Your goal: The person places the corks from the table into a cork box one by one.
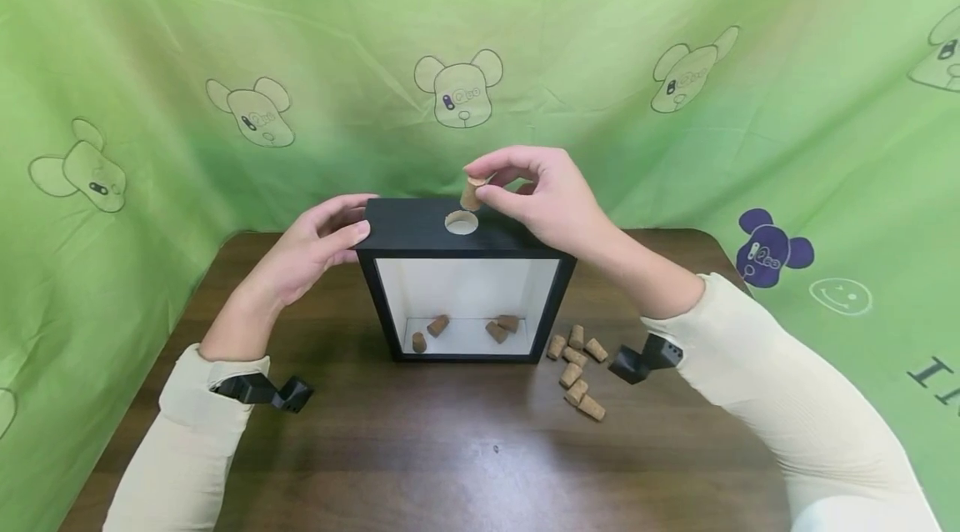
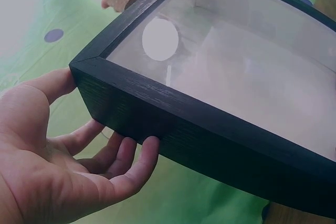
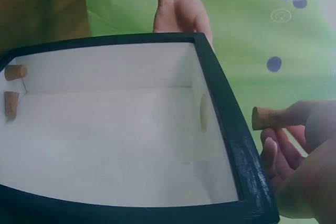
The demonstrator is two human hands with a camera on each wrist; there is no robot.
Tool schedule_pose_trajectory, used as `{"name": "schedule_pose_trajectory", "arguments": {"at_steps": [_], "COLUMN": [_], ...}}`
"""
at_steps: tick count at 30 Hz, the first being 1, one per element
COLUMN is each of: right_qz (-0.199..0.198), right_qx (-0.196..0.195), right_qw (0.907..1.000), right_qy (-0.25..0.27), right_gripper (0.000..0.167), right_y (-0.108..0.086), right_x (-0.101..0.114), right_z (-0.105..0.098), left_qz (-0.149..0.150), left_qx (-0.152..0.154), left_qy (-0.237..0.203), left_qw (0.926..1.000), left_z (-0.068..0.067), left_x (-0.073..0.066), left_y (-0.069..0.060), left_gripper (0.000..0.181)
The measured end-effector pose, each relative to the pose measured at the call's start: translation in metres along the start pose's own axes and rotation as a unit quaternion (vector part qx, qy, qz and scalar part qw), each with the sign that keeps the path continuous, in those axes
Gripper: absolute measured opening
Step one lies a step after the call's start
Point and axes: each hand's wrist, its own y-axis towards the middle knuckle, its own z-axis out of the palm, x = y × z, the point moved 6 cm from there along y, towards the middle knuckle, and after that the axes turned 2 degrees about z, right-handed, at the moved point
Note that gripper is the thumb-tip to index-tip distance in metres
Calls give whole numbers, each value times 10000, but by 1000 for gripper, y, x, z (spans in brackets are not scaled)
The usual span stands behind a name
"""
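Observation:
A black-framed shadow box (image 1: 397,223) with a clear front and white inside stands upright on the table. Its top has a round hole (image 1: 461,223). Just above that hole, my right hand (image 1: 555,192) pinches a tapered cork (image 1: 470,197) between thumb and fingers; in the right wrist view the cork (image 3: 264,118) is outside the frame. My left hand (image 1: 311,244) grips the box's upper left corner, and the left wrist view has its fingers (image 2: 137,169) bent against the side. Several corks lie on the box floor, one cork (image 1: 418,342) near the left wall.
A loose pile of corks (image 1: 574,357) lies on the brown wooden table (image 1: 450,449), to the right of the box. Green cloth (image 1: 337,32) printed with bear heads hangs behind and at both sides. Black wrist cameras (image 1: 647,357) sit on both sleeves.

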Motion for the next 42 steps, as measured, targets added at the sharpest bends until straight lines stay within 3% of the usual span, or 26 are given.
{"name": "schedule_pose_trajectory", "arguments": {"at_steps": [13, 21, 32, 42], "right_qz": [220, 260, 545, 1033], "right_qx": [483, 447, -79, -559], "right_qw": [9980, 9965, 9934, 9882], "right_qy": [-357, -663, -1004, -980], "right_gripper": [22, 22, 23, 25], "right_y": [4, 2, -15, -45], "right_x": [-10, -14, -27, -55], "right_z": [11, 2, -42, -83], "left_qz": [5, 46, 30, 38], "left_qx": [27, 27, 21, -12], "left_qy": [-39, -68, -59, -112], "left_qw": [10000, 10000, 10000, 9999], "left_z": [1, 1, 0, 0], "left_x": [1, 1, 0, 0], "left_y": [1, 2, 0, 0], "left_gripper": [56, 54, 55, 54]}}
